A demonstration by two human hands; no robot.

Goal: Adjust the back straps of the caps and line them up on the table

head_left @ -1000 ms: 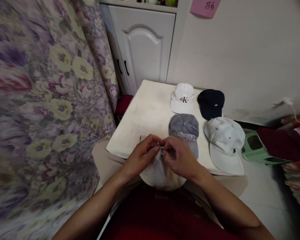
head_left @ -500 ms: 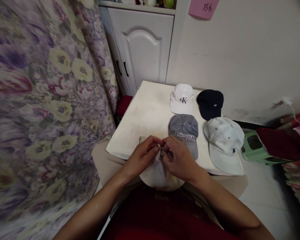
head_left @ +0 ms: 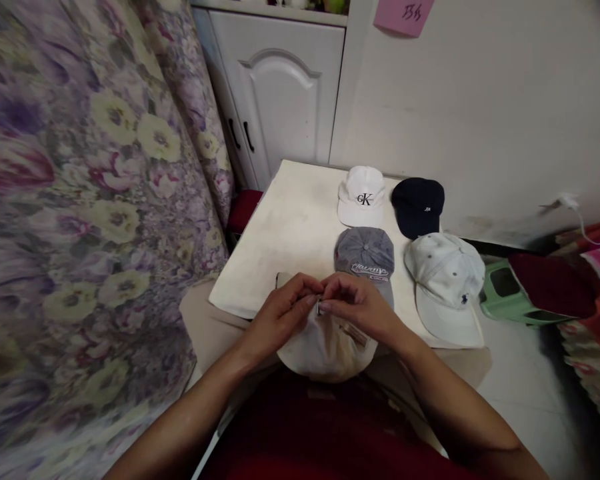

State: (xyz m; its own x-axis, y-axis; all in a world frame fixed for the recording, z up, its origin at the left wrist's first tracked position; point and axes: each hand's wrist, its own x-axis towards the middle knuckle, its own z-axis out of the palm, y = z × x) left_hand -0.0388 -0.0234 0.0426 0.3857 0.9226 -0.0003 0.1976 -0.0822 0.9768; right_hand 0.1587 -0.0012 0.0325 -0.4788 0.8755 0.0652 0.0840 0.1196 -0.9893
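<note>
A pale beige cap (head_left: 325, 353) lies at the near edge of the table, close to my body. My left hand (head_left: 287, 308) pinches the cap's strap beside a small metal buckle (head_left: 319, 307). From the other side my right hand (head_left: 359, 303) pinches at the same buckle, thumb and forefinger pressed together. The fingertips of both hands nearly meet and partly hide the strap. Just beyond my right hand is a grey cap (head_left: 365, 253) with white lettering, its brim partly covered by that hand.
On the cream tabletop (head_left: 280, 220) sit a white cap (head_left: 363, 197), a navy cap (head_left: 419, 207) and a light grey cap (head_left: 447, 287). A floral curtain (head_left: 95, 200) hangs left. A green stool (head_left: 505, 293) stands right, a white cabinet (head_left: 280, 93) behind.
My right hand has turned and its fingers have shifted at the buckle, uncovering more of the beige cap's right side. My left hand keeps nearly the same grip.
</note>
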